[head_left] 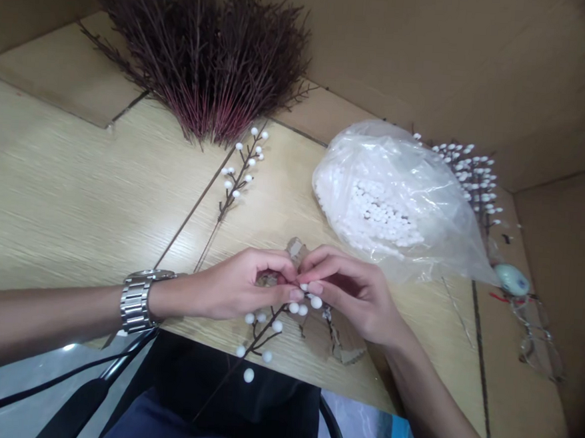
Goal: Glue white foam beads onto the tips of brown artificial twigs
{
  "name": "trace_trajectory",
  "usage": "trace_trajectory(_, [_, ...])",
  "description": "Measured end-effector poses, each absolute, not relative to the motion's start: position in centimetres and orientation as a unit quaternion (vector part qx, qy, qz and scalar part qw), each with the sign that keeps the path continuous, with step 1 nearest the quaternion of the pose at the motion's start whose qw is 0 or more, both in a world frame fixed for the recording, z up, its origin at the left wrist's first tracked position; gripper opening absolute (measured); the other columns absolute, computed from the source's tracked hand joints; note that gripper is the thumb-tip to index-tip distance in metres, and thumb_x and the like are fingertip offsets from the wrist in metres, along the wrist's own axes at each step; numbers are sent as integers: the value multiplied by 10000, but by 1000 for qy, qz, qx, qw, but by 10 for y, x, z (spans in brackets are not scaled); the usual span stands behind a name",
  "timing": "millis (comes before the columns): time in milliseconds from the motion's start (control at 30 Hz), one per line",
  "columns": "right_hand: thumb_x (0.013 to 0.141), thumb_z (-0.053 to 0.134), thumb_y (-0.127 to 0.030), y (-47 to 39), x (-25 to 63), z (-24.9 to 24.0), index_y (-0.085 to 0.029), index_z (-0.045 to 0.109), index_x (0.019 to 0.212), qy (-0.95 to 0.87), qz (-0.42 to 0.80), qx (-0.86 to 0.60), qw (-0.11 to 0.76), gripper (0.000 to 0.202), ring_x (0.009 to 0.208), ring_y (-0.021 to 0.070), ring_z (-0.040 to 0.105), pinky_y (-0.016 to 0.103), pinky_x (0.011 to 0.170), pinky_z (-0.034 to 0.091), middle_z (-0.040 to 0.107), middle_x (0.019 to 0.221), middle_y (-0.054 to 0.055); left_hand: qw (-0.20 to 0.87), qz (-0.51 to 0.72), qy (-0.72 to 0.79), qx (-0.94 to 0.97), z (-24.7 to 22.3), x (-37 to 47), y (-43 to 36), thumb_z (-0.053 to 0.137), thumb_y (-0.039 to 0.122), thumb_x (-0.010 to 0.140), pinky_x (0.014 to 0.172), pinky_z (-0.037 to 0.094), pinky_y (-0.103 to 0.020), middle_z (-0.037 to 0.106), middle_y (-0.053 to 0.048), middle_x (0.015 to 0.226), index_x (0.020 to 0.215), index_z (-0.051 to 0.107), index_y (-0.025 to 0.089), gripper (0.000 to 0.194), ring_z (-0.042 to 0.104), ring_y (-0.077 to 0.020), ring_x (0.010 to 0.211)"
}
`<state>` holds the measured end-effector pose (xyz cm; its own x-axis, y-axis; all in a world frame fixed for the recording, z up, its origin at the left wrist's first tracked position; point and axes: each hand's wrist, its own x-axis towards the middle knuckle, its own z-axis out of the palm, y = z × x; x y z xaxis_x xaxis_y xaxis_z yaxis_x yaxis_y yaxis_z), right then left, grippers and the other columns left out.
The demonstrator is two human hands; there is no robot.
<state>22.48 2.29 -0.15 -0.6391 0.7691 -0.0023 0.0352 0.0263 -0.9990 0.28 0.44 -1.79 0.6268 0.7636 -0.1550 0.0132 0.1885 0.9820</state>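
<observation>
Between my two hands, near the table's front edge, is a thin brown artificial twig (252, 346) with several white berries on its side branches. Its bare stem slants down to the left, over my lap. My left hand (248, 282), with a metal watch on its wrist, pinches the twig's upper part between thumb and fingers. My right hand (355, 287) is closed at the twig's tip, thumb and forefinger pinching a white berry (304, 287). The fingertips of both hands almost meet. Beneath them lies a torn piece of cardboard (353, 353), partly covered by the hands.
A large bundle of bare brown twigs (208, 59) lies at the back left. One berried twig (240, 172) rests before it. A clear plastic bag of white berries (389, 199) stands right of centre, more berried twigs (469, 171) behind it. Glasses (535, 336) lie far right.
</observation>
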Motion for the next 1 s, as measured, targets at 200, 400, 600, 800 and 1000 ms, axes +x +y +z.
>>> trace_trajectory(200, [949,656,-167,22,224,0,-237,760,1025,-663,615,-311,292,147,923,152,658,294,800,506,686,1018,38,703,276,333,565,-19,3,5,686,327,942,767,488,-291,669,-24,905,932,714,155,174,614,-172,865])
trace_trajectory(400, [970,629,-179,24,224,3,-285,748,1141,-670,606,-309,297,234,956,144,668,276,836,520,706,1029,23,725,284,317,541,-22,4,7,698,287,925,811,502,-304,702,-44,948,933,714,146,143,643,-183,896])
trace_trajectory(600, [964,640,-197,27,228,3,-274,763,1067,-689,564,-326,317,178,943,150,674,294,833,535,714,1002,23,737,283,317,526,-19,3,9,704,248,901,797,485,-288,692,-34,918,901,717,138,111,640,-170,872])
trace_trajectory(800, [922,699,-189,28,225,-1,-254,775,1010,-675,586,-316,317,134,894,152,677,293,764,527,717,959,29,731,272,326,534,-18,3,11,711,276,898,720,453,-275,664,-13,845,845,698,146,141,604,-154,792])
trace_trajectory(1000, [904,728,-196,23,223,-5,-239,769,955,-628,629,-328,320,78,866,146,664,281,719,507,707,942,28,748,273,314,518,-17,4,10,700,247,908,742,468,-266,672,-10,855,834,679,157,119,617,-145,806])
